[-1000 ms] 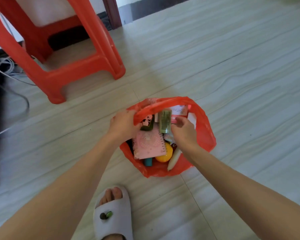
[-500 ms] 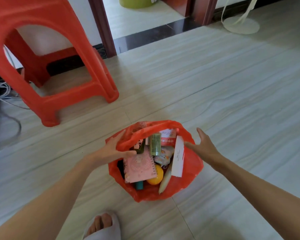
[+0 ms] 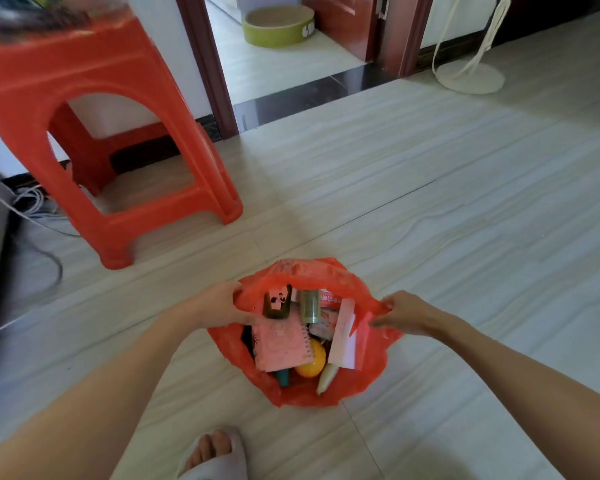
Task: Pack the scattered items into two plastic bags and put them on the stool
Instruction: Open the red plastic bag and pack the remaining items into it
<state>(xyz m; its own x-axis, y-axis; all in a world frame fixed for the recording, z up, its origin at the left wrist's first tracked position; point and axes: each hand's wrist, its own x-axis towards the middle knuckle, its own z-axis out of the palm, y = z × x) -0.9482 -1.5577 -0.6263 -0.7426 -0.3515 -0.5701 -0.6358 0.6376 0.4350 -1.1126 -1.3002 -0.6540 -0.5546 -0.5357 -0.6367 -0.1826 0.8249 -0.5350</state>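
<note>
**Floor lot: one red plastic bag, filled, held at both rims**

- Cables: white and grey, on the floor at far left, behind the stool.
- Stool: orange-red plastic, upright on the pale tiled floor, up and left of the bag and apart from it. A blurred item lies on its seat; what it is cannot be told.
- Left hand: fingers curled round the bag's left rim, gripping the plastic.
- Red plastic bag: on the floor at lower centre, mouth spread open between the two hands.
- Contents, left to right: dark green clip-shaped piece with a panda print; pink spiral notebook; teal item, only the end visible; olive-green cylinder; yellow ball; red-and-white packet; cream tapered tube; white paper slip.
- Right hand: fingers and thumb pinching the bag's right rim.
- Slippered foot: toes showing in a grey-white slide, near edge, just short of the bag.
- Doorway: yellow-green round basin beyond.
- Fan base: white, round, far right.
</note>
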